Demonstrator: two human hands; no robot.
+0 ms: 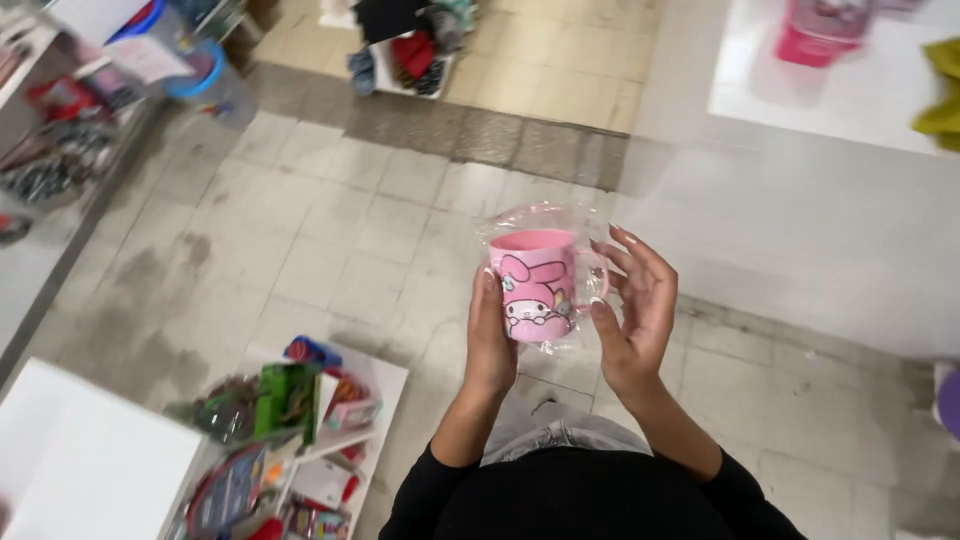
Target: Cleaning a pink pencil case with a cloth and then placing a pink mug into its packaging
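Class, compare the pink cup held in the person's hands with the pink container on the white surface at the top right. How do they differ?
The pink cup is wrapped in clear plastic, held between the left hand and right hand; the pink container stands alone on the white surface.
The cup is pale pink with a cartoon rabbit picture; the container is deeper pink and blurred.
The cup shows whole; the container is cut off by the frame.
Both are pink.

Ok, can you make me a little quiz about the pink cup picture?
1. True or false: the pink cup is wrapped in clear plastic.
2. How many hands touch the cup? A) none B) one C) two
3. What lies under the cup: tiled floor or a shelf?

Key: 1 true. 2 C: left hand and right hand. 3 tiled floor.
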